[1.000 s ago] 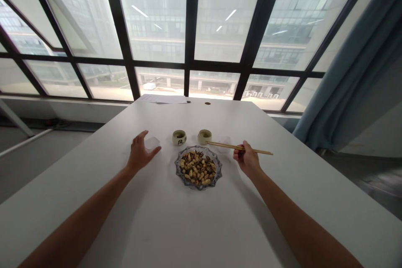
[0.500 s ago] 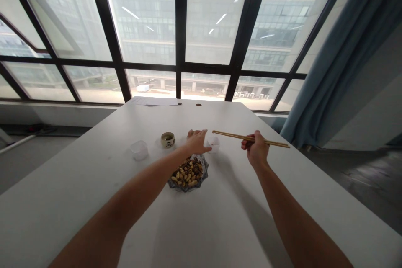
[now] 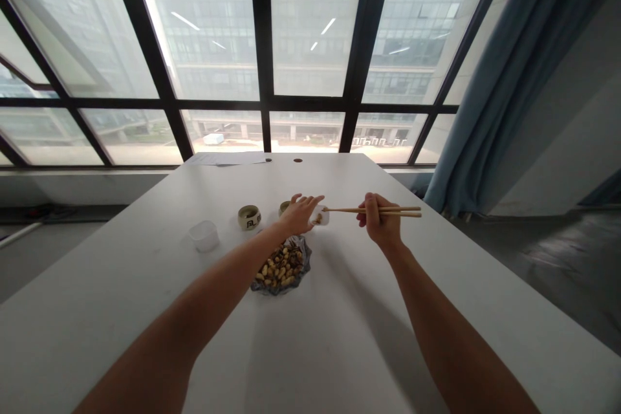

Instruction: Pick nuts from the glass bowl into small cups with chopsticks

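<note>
My right hand (image 3: 381, 220) is closed around a pair of wooden chopsticks (image 3: 347, 210), held nearly level. Their tips reach the small clear plastic container (image 3: 319, 215), which has a few brown bits inside. My left hand (image 3: 299, 215) grips that container from its left side, fingers behind it and the thumb mostly hidden. Behind the left hand, a small tan ceramic cup (image 3: 284, 207) is partly covered. Below the left wrist, a crinkled dark, bag-lined bowl (image 3: 305, 265) holds peanuts in shells and darker seeds (image 3: 280, 266).
Left of the hands stand a tan ceramic cup with a black character (image 3: 249, 217) and another clear plastic container (image 3: 204, 235). Papers (image 3: 228, 158) lie at the white table's (image 3: 310, 336) far edge. A blue curtain (image 3: 485, 116) hangs to the right, beside large windows.
My right hand has moved left, bringing the chopstick tips to the clear container. My left hand has closed on the container, which now tilts toward me. The whole view has shifted slightly.
</note>
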Available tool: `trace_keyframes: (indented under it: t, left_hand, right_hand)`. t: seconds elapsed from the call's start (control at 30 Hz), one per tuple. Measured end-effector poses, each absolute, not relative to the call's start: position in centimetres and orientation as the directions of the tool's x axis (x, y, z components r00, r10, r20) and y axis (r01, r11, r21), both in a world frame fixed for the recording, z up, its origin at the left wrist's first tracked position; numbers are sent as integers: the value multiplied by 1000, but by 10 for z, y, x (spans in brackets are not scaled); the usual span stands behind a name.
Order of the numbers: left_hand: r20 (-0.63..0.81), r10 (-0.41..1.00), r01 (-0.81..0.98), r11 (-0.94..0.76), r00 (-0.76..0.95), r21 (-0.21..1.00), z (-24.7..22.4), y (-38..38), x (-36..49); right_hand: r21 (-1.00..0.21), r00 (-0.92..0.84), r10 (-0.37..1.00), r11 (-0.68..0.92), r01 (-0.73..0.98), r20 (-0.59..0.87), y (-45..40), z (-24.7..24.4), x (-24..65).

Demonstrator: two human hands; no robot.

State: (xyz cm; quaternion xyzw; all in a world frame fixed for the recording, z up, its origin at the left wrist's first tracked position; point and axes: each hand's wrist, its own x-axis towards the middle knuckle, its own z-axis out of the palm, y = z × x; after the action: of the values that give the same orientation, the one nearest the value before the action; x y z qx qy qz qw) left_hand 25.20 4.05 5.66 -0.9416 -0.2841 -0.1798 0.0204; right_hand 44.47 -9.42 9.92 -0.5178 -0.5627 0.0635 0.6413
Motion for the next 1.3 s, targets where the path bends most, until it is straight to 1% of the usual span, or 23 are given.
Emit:
trace_keyframes:
  t: [0.1,0.23,0.3,0.4,0.57,0.67,0.73,0.83,0.9,0.97,1.03,1.13,1.3]
  left_hand:
    - [358,551,554,-826,754,105,58,40,251]
    - [340,590,568,-805,733,172,56,38,252]
    - [319,609,583,-791,726,184,54,39,255]
    - [285,640,617,-767,714,177,48,46,260]
    - [242,673,663,-736,699,133,45,56,267]
    - [280,655,654,-748,702,111,55,53,251]
    - [351,642,650,-752,682,112,65,47,227]
    - [471,627,653,-745,620,132,78,36,174]
    - [512,660,686,-707,549,175,81,31,135]
    - [532,719,755,-622,447,206,78,26,100]
    - [533,760,813,-543,372,208,71,21,71]
    - [525,797,860,-463,298,215,57,12,44]
    - [562,798,887,-402,217,227,36,3,23]
  right_hand:
    - [-756,353,696,429,493,625,-91,96,441]
    - [-764,251,790,374,526,560,-84,92,436]
    - [-761,256,791,360,540,556,-83,92,436]
    - [-772,314,765,349,532,563,-84,95,436]
    - [-828,369,757,395,398,539,-91,105,429]
    - [-871,345,805,397,290,482,-96,110,419]
    - [-903,282,864,363,229,418,-99,112,413]
    - [-942,98,954,259,213,284,-101,110,403]
    - [-947,-29,978,208,244,208,-100,104,394]
    - [-947,-90,980,195,256,177,-99,96,385]
    - [-948,-84,977,209,241,194,-97,89,377]
    - [-937,-19,963,265,228,268,-95,83,372]
    - [-908,118,923,327,262,366,-96,83,381]
